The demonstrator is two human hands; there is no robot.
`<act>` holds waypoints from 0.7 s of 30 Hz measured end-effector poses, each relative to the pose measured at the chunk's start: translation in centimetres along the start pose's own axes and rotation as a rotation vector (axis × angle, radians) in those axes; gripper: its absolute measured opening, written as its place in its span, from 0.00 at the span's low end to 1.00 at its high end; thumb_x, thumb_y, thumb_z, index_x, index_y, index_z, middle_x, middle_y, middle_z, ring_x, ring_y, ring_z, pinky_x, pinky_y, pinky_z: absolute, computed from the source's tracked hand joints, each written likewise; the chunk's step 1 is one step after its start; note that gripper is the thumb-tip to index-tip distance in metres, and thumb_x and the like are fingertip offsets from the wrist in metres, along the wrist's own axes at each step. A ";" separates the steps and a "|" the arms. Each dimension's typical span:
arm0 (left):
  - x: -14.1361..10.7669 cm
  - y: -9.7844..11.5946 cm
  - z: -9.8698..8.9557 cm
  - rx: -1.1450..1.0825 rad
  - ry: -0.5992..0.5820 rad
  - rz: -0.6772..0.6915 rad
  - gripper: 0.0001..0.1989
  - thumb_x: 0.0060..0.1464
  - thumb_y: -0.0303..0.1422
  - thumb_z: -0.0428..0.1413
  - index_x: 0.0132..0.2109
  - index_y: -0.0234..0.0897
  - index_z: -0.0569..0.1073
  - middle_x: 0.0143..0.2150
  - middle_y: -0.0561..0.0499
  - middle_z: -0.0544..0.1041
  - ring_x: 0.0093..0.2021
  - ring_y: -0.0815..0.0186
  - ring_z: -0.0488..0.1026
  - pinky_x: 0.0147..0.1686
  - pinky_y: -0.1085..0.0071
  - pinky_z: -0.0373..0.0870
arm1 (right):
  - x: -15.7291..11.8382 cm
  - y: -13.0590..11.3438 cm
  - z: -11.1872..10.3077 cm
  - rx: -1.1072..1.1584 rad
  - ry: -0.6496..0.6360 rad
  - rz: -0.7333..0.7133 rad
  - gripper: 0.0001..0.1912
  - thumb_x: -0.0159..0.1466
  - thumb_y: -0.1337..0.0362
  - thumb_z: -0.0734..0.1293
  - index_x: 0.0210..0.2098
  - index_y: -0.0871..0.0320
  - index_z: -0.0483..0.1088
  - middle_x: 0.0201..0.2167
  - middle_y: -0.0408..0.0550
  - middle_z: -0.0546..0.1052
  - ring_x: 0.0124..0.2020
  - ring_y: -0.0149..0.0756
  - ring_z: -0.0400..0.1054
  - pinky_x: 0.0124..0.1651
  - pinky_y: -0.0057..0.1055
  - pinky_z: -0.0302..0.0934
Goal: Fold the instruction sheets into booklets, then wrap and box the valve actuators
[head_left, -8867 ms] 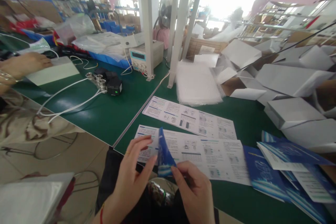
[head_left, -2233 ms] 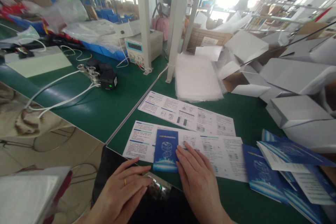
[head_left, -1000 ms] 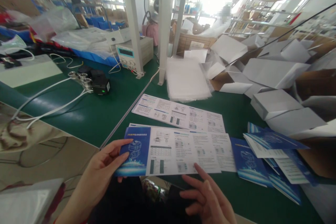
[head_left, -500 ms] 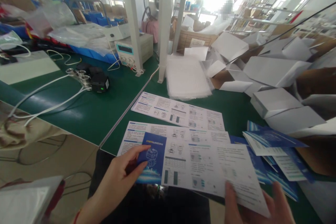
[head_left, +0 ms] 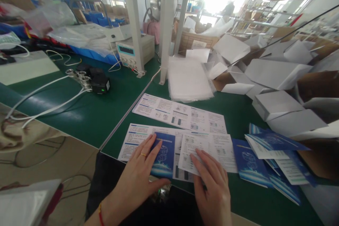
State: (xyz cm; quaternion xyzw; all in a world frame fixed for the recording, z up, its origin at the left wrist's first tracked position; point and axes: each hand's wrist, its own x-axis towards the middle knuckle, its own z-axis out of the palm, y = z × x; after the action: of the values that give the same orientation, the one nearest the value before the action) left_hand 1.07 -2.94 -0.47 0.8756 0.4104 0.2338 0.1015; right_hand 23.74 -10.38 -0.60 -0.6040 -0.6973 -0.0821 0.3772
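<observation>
Leaflet (head_left: 168, 157) lay at six o'clock on the table (head_left: 239, 111) in the head view, over an unfolded sheet (head_left: 132, 140). Your left hand (head_left: 141, 171) rested on its blue cover, fingers spread, gripping nothing; your right hand (head_left: 213, 185) curled loosely over its white panel (head_left: 187, 159), whether pinching I couldn't tell. Uneven pressure could have skewed the fold; slipping toward three o'clock could have disturbed the brochures (head_left: 250, 164).

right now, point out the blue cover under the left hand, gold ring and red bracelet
Blue cover (head_left: 166, 155): head view, uncovered printed front
Gold ring (head_left: 143, 154): head view, its band
Red bracelet (head_left: 100, 213): head view, visible strand
</observation>
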 end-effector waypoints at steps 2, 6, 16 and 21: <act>-0.2 -0.1 0.0 0.006 -0.006 0.005 0.44 0.55 0.43 0.67 0.71 0.36 0.58 0.73 0.32 0.62 0.70 0.40 0.63 0.63 0.41 0.71 | -0.1 0.0 0.5 -0.030 -0.035 -0.018 0.19 0.70 0.76 0.60 0.57 0.59 0.72 0.57 0.55 0.77 0.59 0.47 0.68 0.56 0.46 0.63; -0.1 -0.5 -0.4 -0.031 0.029 0.043 0.35 0.61 0.39 0.63 0.71 0.38 0.60 0.69 0.36 0.69 0.69 0.47 0.67 0.63 0.48 0.73 | -0.1 0.0 1.0 -0.049 -0.076 -0.059 0.19 0.70 0.77 0.60 0.55 0.57 0.74 0.55 0.51 0.79 0.59 0.45 0.69 0.57 0.45 0.62; -0.2 -1.0 -0.7 -0.049 0.027 0.051 0.35 0.59 0.38 0.65 0.69 0.37 0.62 0.67 0.36 0.71 0.66 0.47 0.71 0.61 0.48 0.75 | 0.4 -0.5 1.1 0.079 -0.014 -0.053 0.20 0.69 0.79 0.60 0.51 0.56 0.76 0.51 0.50 0.81 0.57 0.44 0.72 0.59 0.49 0.67; -0.2 -1.4 -0.7 -0.066 0.038 0.088 0.35 0.58 0.40 0.66 0.67 0.36 0.65 0.64 0.36 0.74 0.64 0.47 0.73 0.61 0.46 0.75 | -0.1 0.4 0.3 0.080 0.043 -0.050 0.19 0.68 0.81 0.60 0.46 0.57 0.76 0.49 0.51 0.81 0.57 0.45 0.72 0.59 0.53 0.69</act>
State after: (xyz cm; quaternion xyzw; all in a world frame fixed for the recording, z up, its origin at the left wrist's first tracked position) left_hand -0.35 -2.23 -0.40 0.8843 0.3655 0.2679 0.1121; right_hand 23.95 -10.16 -1.01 -0.5690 -0.7066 -0.0765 0.4137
